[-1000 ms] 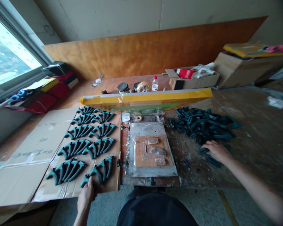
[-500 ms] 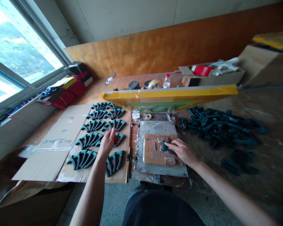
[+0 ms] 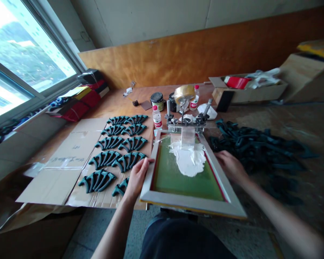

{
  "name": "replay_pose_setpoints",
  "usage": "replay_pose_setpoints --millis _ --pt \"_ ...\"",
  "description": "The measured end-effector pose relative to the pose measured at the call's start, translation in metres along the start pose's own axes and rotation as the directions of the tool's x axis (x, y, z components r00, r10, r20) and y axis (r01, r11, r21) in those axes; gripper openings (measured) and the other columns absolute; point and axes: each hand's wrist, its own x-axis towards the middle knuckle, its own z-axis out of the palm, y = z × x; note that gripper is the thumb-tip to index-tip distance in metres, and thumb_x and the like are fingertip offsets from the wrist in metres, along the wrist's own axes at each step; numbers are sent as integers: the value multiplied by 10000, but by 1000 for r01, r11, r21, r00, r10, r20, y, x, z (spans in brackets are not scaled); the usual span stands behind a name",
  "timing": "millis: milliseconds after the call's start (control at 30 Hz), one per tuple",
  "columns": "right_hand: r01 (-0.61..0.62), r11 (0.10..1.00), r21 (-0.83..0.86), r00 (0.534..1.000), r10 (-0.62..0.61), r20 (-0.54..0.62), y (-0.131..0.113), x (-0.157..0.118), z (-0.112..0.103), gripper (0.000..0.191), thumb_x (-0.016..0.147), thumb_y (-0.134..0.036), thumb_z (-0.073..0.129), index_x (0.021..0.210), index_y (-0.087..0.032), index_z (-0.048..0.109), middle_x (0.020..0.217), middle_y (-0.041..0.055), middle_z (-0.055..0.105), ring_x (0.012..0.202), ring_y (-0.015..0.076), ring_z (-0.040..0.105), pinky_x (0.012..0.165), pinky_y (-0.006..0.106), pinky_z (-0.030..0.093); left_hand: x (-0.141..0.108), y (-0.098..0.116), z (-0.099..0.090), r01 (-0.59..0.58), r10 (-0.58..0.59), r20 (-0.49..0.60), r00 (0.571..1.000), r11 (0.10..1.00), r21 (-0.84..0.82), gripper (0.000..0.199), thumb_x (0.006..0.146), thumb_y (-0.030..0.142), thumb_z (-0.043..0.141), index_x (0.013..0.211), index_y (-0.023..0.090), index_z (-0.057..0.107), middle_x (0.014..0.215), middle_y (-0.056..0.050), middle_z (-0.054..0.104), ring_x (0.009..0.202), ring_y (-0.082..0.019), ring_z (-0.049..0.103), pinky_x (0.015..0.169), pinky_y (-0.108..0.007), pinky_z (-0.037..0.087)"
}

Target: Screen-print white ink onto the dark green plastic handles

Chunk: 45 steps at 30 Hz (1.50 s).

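Observation:
A screen printing frame [image 3: 148, 181] with a green mesh lies lowered in front of me, thick white ink [image 3: 190, 163] spread over its upper middle. My left hand [image 3: 139, 176] is closed on the left rail, its fingertips at the edge. At the right rail, my right hand [image 3: 230, 167] has curled fingers against the outer edge, slightly blurred. Dark green curved handles [image 3: 101, 181] lie in fanned rows on cardboard [image 3: 81, 144] left of the frame. More of these parts form a loose pile [image 3: 253, 147] to the right. The wooden jig under the screen is hidden.
A clamp [image 3: 187, 124] holds the frame's far end, with a clear flat blade [image 3: 187, 138] lying over the ink. Bottles [image 3: 157, 118], ink jars [image 3: 157, 100] and a tape roll [image 3: 184, 94] stand behind. An open carton [image 3: 248, 93] is at back right.
The raised screen frame has come down over the jig, exposing the ink and clamp. My left hand moved right from the cardboard to the frame; my right hand left the jig for the right rail.

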Motion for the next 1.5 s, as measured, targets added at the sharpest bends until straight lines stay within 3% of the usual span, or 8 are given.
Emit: replay_pose_setpoints --millis 133,267,367,633,900,1133,1333,1500 --pt "88 996 6 985 -86 -151 -22 54 -22 475 887 -390 557 1309 -175 522 1190 137 542 1048 272 566 912 402 481 0 -63 6 93 -100 14 995 966 242 675 851 533 530 1420 185 426 798 -16 683 725 -165 622 670 -252 473" --pt "249 963 -105 967 -241 81 -74 90 -9 423 758 -252 723 1147 -166 580 1089 112 582 1007 264 551 855 359 469 12 -83 11 125 -127 -24 992 884 450 609 886 460 481 1440 221 399 794 -7 683 760 -174 637 704 -261 463" --pt "303 950 -72 928 -276 250 -90 73 7 83 813 -127 610 874 -184 606 854 53 622 852 209 561 744 298 452 14 -85 10 133 -147 -9 989 867 481 586 893 465 452 1431 236 412 842 -17 698 805 -192 649 722 -271 463" --pt "622 774 115 710 -620 335 -78 14 -9 194 764 -8 503 767 -186 582 772 32 613 776 189 536 652 286 399 12 -87 10 128 -130 -26 991 887 444 544 892 469 449 1371 214 495 941 -53 725 912 -219 664 806 -292 472" --pt "613 790 10 790 -613 -7 -88 -6 14 340 798 0 418 1010 -128 650 946 99 669 882 217 579 740 324 465 12 -87 8 103 -91 -50 995 930 352 537 855 483 526 1323 222 551 832 -41 722 785 -206 664 718 -286 492" --pt "450 865 221 863 -485 142 -87 26 -6 259 865 -163 573 1112 -208 636 943 45 667 888 197 603 792 305 491 9 -77 6 115 -112 -26 993 954 278 572 834 504 558 1327 214 542 763 -17 696 708 -178 645 656 -260 488" --pt "131 990 59 989 -135 60 -79 111 -29 529 845 -370 649 1349 -267 527 1018 58 647 828 212 624 735 316 493 1 -23 -1 71 -73 24 997 992 103 638 826 561 566 1338 183 527 791 -24 687 743 -178 636 650 -257 498" --pt "-89 988 128 969 116 -219 -17 101 -51 434 924 -515 428 1075 -189 671 939 90 662 768 214 610 700 331 466 16 49 4 -82 77 -67 995 995 -61 599 868 672 382 981 165 680 847 -45 688 728 -163 627 628 -254 488"
